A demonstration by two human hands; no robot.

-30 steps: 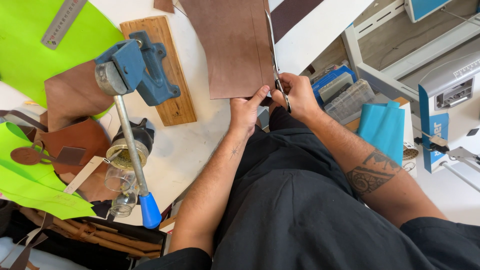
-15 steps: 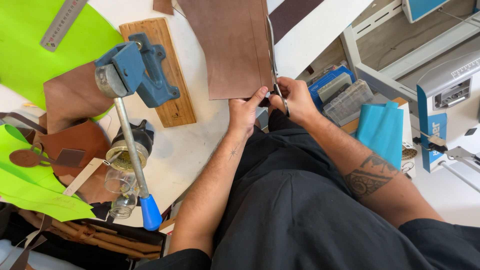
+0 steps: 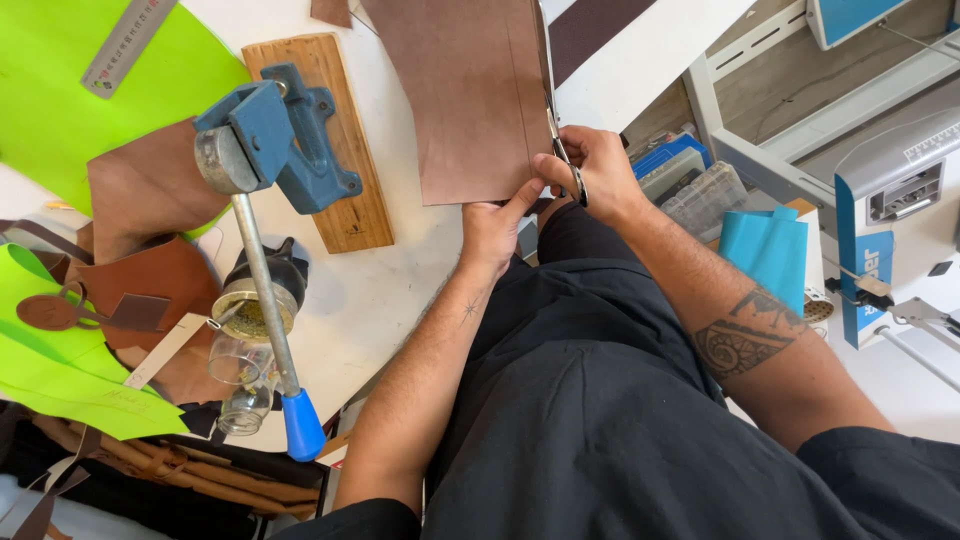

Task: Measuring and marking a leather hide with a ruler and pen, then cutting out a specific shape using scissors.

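A flat sheet of brown leather (image 3: 470, 90) lies on the white table (image 3: 390, 280), with a thin line marked near its right edge. My left hand (image 3: 495, 228) pinches the sheet's near edge. My right hand (image 3: 595, 170) grips a pair of scissors (image 3: 560, 145) whose blades sit in the leather along that line, at the near right corner. The two hands almost touch.
A blue hand press (image 3: 275, 150) with a long blue-tipped lever stands on a wooden board (image 3: 340, 120). Left of it lie lime green sheets (image 3: 60, 90), a steel ruler (image 3: 125, 45), brown leather pieces (image 3: 140, 190) and glass jars (image 3: 240, 350). Boxes and a machine (image 3: 890, 200) are at right.
The scissors have edged slightly further up the marked line. Both hands stay at the near right corner of the sheet.
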